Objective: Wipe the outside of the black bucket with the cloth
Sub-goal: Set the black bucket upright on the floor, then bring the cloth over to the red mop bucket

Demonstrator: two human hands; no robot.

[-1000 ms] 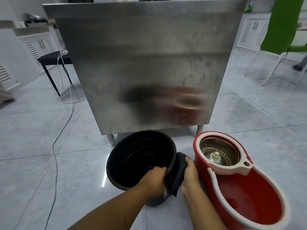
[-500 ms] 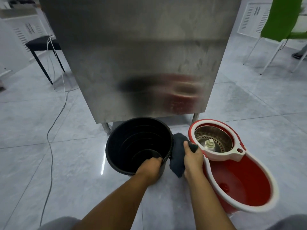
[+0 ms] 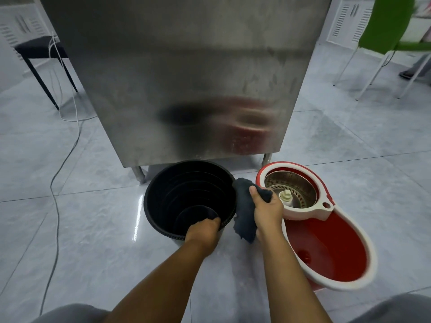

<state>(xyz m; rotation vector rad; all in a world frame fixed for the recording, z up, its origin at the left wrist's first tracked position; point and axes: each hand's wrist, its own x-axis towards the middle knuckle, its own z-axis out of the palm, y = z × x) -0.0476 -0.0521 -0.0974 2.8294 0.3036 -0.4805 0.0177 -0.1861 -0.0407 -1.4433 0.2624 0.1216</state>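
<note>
- Even, soft indoor light, moderately bright; no hard-edged shadows anywhere.
- A narrow white glare streak lies on the glossy tiled floor (image 3: 137, 220) just left of the black bucket (image 3: 163, 220), so the source is probably overhead.
- The brushed steel panel (image 3: 186, 66) gives smeared dark and red reflections, with no sharp outline.
- Inside the bucket the dark ribs are hard to separate.
- Wide-angle distortion bends straight lines near the borders; the green chair (image 3: 387, 22) and the white louvred cabinet (image 3: 347, 19) lean and look soft.
- The centre is reasonably sharp; corners blur slightly.
</note>
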